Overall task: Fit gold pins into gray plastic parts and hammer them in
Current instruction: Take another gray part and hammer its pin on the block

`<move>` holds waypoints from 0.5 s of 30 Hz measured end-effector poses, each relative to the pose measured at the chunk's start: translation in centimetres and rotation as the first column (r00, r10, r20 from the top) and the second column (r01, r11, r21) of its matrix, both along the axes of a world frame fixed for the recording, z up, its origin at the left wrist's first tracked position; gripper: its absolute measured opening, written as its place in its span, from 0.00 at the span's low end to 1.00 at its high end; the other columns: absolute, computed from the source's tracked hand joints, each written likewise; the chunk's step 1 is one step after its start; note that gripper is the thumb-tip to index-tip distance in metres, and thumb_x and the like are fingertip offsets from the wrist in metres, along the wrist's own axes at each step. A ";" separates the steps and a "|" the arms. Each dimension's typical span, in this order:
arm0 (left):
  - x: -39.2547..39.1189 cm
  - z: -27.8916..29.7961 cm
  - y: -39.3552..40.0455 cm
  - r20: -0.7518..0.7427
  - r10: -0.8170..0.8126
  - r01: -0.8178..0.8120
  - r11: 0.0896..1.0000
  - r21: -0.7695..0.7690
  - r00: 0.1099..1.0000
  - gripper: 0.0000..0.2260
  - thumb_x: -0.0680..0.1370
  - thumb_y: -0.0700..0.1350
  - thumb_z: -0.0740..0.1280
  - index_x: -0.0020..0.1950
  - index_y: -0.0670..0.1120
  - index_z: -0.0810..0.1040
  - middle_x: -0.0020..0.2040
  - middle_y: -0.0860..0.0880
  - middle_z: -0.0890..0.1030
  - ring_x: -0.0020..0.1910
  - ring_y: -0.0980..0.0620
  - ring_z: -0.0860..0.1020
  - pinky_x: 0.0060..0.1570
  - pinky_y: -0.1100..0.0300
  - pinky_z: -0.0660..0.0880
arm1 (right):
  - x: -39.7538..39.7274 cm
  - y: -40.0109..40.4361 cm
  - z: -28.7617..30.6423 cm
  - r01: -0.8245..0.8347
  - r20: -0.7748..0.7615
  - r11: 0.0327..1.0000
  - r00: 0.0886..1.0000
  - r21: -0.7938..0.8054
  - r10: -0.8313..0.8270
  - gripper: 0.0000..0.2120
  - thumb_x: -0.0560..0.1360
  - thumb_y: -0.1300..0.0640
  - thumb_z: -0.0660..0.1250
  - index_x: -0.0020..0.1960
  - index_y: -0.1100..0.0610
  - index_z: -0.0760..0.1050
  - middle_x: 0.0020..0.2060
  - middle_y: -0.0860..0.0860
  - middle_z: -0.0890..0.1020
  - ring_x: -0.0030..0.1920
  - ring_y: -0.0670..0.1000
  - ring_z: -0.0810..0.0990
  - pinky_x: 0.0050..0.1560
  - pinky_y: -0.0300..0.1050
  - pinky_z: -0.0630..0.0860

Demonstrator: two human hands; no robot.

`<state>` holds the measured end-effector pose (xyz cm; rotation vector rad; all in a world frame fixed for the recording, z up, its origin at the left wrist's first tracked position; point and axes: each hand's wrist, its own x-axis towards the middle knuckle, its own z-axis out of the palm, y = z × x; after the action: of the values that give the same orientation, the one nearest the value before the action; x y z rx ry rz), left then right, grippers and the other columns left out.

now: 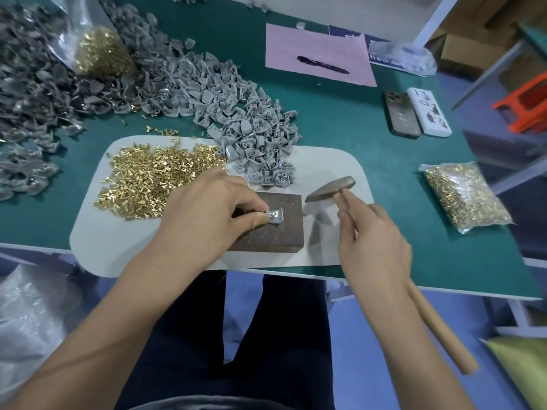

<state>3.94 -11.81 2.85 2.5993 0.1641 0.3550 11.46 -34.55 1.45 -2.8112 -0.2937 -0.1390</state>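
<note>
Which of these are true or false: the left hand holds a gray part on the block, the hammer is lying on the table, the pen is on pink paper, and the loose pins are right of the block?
1. The left hand pinches a gray part on the block. True.
2. The hammer lies on the table. False: the right hand holds it raised.
3. The pen lies on pink paper. True.
4. The loose pins lie right of the block. False: they lie to its left.

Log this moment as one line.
left hand pinches gray part on block | right hand holds hammer raised
</note>
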 end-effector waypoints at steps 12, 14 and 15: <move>-2.8 -0.8 1.2 0.218 0.152 -0.105 0.971 -0.214 0.964 0.02 0.76 0.49 0.72 0.47 0.55 0.82 0.43 0.59 0.75 0.46 0.57 0.75 0.38 0.52 0.76 | -1.1 8.9 2.8 -0.588 0.218 0.671 0.802 0.451 0.556 0.04 0.77 0.60 0.73 0.51 0.56 0.86 0.47 0.48 0.83 0.49 0.47 0.81 0.52 0.38 0.76; -4.5 -1.2 3.4 0.209 0.257 -0.208 0.950 -0.232 0.943 0.04 0.75 0.49 0.74 0.49 0.56 0.83 0.44 0.59 0.77 0.46 0.57 0.76 0.38 0.51 0.77 | -1.6 11.8 2.9 -0.611 0.170 0.641 0.772 0.464 0.613 0.04 0.76 0.62 0.74 0.49 0.56 0.86 0.45 0.48 0.83 0.47 0.45 0.81 0.49 0.35 0.76; -5.5 -1.6 4.4 0.198 0.306 -0.256 0.935 -0.246 0.931 0.04 0.75 0.51 0.74 0.49 0.57 0.83 0.44 0.59 0.77 0.45 0.57 0.76 0.37 0.52 0.77 | -1.9 13.2 2.8 -0.622 0.134 0.629 0.753 0.466 0.645 0.04 0.75 0.62 0.75 0.49 0.56 0.86 0.45 0.47 0.83 0.46 0.44 0.81 0.48 0.35 0.76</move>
<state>-1.53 -7.45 1.29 2.2975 0.4712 0.7020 9.53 -21.34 4.27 -2.0499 -1.0637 0.0187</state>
